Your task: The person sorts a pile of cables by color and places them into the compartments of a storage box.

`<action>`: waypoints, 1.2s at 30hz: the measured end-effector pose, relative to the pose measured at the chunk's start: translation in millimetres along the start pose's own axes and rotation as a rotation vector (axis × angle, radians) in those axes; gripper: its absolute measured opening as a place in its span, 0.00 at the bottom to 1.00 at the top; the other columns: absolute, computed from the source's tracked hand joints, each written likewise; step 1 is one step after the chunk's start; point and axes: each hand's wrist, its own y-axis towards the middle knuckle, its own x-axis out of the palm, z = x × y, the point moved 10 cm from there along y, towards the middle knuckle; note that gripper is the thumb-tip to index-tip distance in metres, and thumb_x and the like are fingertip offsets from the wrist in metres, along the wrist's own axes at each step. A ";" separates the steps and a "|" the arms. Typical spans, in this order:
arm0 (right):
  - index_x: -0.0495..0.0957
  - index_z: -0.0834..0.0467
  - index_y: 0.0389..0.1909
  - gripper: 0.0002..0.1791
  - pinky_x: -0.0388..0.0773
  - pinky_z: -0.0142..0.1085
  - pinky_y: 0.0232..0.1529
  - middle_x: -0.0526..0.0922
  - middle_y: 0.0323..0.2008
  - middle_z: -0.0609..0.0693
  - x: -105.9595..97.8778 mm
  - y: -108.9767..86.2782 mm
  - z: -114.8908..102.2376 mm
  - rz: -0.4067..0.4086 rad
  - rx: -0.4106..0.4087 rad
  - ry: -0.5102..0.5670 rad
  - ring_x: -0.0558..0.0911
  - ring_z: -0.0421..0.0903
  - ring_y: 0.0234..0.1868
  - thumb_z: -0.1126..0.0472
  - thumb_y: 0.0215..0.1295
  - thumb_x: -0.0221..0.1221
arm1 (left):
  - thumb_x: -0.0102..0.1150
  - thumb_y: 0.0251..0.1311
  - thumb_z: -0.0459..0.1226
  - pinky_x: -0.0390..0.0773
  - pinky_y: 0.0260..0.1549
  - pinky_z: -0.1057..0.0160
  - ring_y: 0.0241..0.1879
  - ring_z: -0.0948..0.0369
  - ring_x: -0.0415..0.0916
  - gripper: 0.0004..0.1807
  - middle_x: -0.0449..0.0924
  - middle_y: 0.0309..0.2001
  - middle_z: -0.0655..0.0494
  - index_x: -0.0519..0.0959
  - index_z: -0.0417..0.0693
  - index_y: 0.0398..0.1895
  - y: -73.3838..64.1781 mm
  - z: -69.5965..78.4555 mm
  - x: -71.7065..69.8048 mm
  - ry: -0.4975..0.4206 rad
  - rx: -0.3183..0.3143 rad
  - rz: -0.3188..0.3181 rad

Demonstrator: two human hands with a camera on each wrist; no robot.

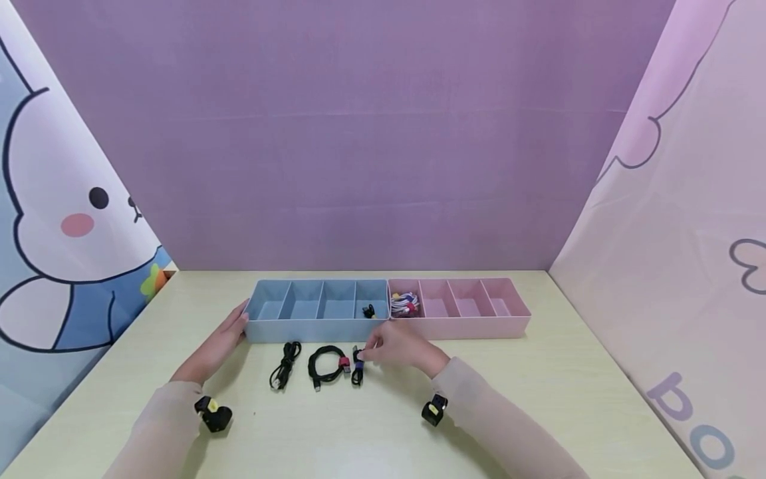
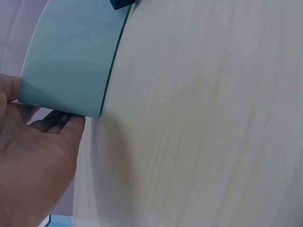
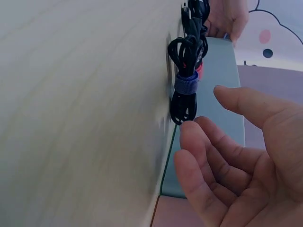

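Note:
My left hand (image 1: 224, 336) touches the left end of a blue divided organizer box (image 1: 317, 330); in the left wrist view its thumb lies at the top edge, with the fingers along the end wall. A small bundled black cable with a blue tie (image 1: 358, 367) lies on the table in front of the box. Right beside that cable is my right hand (image 1: 395, 346). In the right wrist view thumb and fingers are spread, with fingertips at the end of the bundle. A coiled black cable with a red tie (image 1: 312, 368) and a folded black cable (image 1: 286, 364) lie further left.
A pink divided organizer box (image 1: 473, 327) adjoins the blue one on the right. Its leftmost compartment holds bundled white cables (image 1: 405, 305). The blue box's rightmost compartment holds a small black item (image 1: 368, 311). A purple backdrop (image 1: 371, 133) stands behind the table.

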 end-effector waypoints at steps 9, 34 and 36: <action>0.79 0.48 0.15 0.17 0.62 0.27 0.13 0.72 0.13 0.38 8.6 1.9 3.5 -0.033 0.028 -0.062 0.65 0.35 0.12 0.41 0.52 0.62 | 0.23 0.59 0.67 0.43 0.61 0.39 0.67 0.42 0.29 0.42 0.24 0.71 0.47 0.28 0.61 0.71 0.9 -0.2 -0.1 0.005 0.002 -0.002; 0.69 0.56 0.07 0.26 0.64 0.28 0.11 0.66 0.06 0.43 26.8 6.3 4.9 -0.166 0.106 0.053 0.63 0.38 0.09 0.43 0.55 0.61 | 0.24 0.61 0.65 0.45 0.62 0.42 0.68 0.43 0.31 0.42 0.25 0.71 0.47 0.29 0.59 0.71 1.3 1.9 1.4 -0.019 0.017 -0.004; 0.75 0.57 0.10 0.22 0.73 0.30 0.16 0.73 0.10 0.45 26.6 6.2 5.4 -0.171 0.114 0.084 0.71 0.40 0.12 0.46 0.55 0.61 | 0.23 0.61 0.65 0.45 0.62 0.42 0.68 0.43 0.31 0.41 0.24 0.71 0.46 0.28 0.59 0.71 0.9 2.7 1.4 -0.018 0.020 -0.004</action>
